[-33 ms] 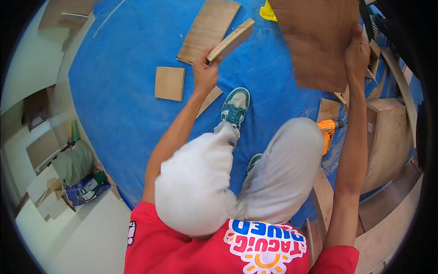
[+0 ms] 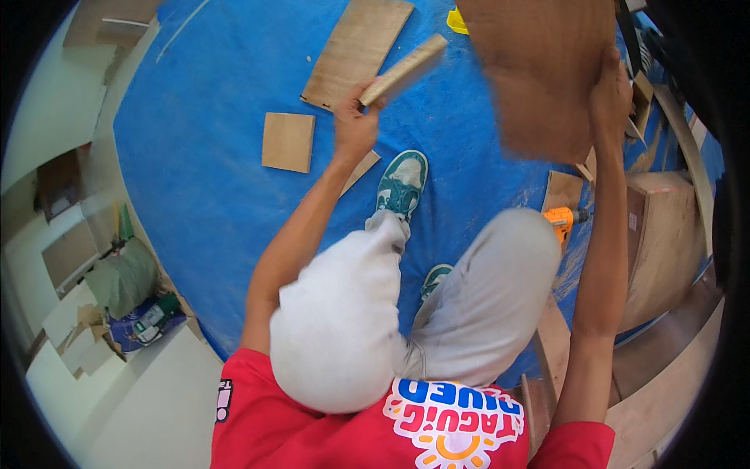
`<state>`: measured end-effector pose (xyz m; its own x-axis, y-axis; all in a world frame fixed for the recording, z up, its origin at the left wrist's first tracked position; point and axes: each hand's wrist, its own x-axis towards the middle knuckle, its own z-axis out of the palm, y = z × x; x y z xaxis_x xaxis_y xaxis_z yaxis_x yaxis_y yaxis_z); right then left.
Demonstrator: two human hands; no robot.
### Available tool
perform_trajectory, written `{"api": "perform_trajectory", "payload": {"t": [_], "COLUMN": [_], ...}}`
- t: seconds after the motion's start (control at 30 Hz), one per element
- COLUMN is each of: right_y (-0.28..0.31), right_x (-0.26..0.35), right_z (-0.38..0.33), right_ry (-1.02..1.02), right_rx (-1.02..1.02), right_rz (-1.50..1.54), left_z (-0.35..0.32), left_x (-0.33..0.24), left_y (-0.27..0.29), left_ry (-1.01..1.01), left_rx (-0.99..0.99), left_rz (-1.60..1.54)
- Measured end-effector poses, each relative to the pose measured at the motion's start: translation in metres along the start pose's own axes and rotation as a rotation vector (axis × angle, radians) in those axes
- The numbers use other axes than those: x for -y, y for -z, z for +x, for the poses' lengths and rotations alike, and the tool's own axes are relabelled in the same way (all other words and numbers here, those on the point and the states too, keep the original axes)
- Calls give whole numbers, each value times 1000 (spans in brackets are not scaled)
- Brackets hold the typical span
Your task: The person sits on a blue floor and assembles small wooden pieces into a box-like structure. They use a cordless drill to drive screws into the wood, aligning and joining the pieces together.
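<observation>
My left hand (image 2: 356, 129) is closed round the near end of a small plywood piece (image 2: 406, 69), tilted with its pale layered edge upward. My right hand (image 2: 612, 95) grips the right edge of a large brown plywood panel (image 2: 539, 78), which runs out of view at the top. The panel's lower edge is smeared by motion. Below the left hand's piece, a longer plywood board (image 2: 353, 48) lies on the blue sheet, and left of that hand is a square plywood piece (image 2: 288, 142). Another small piece (image 2: 361, 171) shows partly behind my left wrist.
A blue sheet (image 2: 203, 211) covers the floor under my green shoe (image 2: 403, 181). An orange cordless drill (image 2: 561, 222) lies beside my right knee. Curved wooden parts (image 2: 664, 242) stand along the right. Yellow plastic (image 2: 457, 21) peeks out beside the panel. Scraps and bags (image 2: 144, 313) sit far left.
The small piece in my left hand has shifted slightly right and turned, showing less of its face. The large panel has moved a little left. Both hands keep their hold.
</observation>
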<state>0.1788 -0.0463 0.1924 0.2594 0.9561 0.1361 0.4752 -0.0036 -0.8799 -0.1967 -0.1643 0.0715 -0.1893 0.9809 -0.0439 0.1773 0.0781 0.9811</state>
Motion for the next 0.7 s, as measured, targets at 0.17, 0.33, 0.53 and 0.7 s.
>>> {"api": "perform_trajectory", "payload": {"t": [0.17, 0.33, 0.53, 0.7], "right_y": [-66, -92, -98, -106], "right_x": [-36, -48, -58, -53], "right_z": [-26, -72, -107, -123], "right_ry": [-229, -334, -285, -321], "right_rx": [275, 466, 624, 701], "right_rz": [58, 61, -105, -261], "left_z": [-4, -10, -3, -4], "left_x": [41, 63, 67, 66], "left_y": [-22, -25, -23, -12], "left_ry": [7, 35, 25, 9], "left_rx": [179, 179, 129, 225], "left_rz": [21, 64, -56, -19]}}
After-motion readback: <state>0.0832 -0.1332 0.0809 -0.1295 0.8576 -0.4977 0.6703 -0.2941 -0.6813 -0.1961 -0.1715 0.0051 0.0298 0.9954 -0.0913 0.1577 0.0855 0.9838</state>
